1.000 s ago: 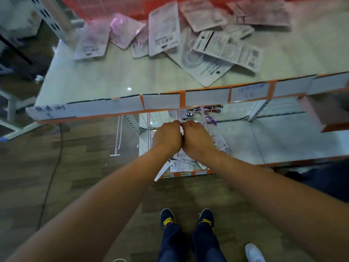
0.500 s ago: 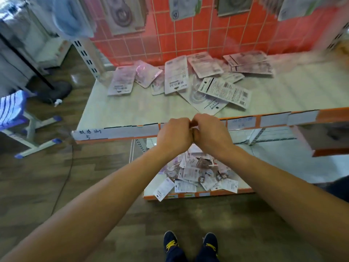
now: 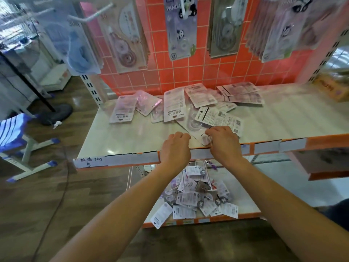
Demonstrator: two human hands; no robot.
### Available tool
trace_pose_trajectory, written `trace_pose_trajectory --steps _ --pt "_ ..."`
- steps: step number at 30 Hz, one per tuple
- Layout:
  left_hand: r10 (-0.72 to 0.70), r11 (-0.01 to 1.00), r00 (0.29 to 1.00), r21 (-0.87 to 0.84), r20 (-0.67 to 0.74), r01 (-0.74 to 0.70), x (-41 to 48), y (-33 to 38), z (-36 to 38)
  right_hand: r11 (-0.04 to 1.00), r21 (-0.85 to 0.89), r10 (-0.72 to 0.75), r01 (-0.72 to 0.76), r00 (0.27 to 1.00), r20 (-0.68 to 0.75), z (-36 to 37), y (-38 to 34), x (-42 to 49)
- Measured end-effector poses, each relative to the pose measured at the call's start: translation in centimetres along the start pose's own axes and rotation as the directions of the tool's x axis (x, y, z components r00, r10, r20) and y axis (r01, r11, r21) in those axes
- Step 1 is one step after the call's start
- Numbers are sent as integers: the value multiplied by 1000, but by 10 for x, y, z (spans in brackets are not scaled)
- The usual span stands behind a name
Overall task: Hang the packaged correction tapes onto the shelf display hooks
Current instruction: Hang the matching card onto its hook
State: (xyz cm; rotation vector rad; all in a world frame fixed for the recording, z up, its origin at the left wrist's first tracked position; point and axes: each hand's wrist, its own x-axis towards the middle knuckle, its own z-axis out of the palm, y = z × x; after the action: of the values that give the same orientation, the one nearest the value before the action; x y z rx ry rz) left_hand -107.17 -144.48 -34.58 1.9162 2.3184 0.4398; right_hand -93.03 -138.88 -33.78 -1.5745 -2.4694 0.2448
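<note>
An orange-red tiled back panel (image 3: 188, 76) is seen across 12 o'clock, with five rows of packaged correction tapes (image 3: 179, 29) hung on its hooks and one white wire hook (image 3: 90, 16) left bare at 11 o'clock. Two shelves are shown: a pale upper shelf board (image 3: 132, 135) with an orange front rail, and a lower white shelf (image 3: 243, 203) at 6 o'clock. A blue-and-white striped stool (image 3: 13, 133) is placed at 9 o'clock, beside a dark round stand base (image 3: 56, 112) on the wood-look floor.

About a dozen loose flat packs (image 3: 173, 104) are scattered along the back of the upper board. A heap of smaller carded packs (image 3: 194, 195), too tangled to be counted, is piled on the lower shelf.

Both hands are held apart over the front rail. The left hand (image 3: 175, 148) is curled into a fist; whether anything is held cannot be told. The right hand (image 3: 224, 142) is curled onto the near edge of a clear blister pack (image 3: 196, 127) lying on the board.
</note>
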Motion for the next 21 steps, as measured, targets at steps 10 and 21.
trace_pose_trajectory --steps 10,21 --pt "46 989 994 -137 -100 -59 -2 -8 17 998 -40 -49 47 997 -57 9 0 7" --pt "139 981 976 -109 -166 -159 -9 -14 23 996 -91 -14 17 999 34 7 -2 12"
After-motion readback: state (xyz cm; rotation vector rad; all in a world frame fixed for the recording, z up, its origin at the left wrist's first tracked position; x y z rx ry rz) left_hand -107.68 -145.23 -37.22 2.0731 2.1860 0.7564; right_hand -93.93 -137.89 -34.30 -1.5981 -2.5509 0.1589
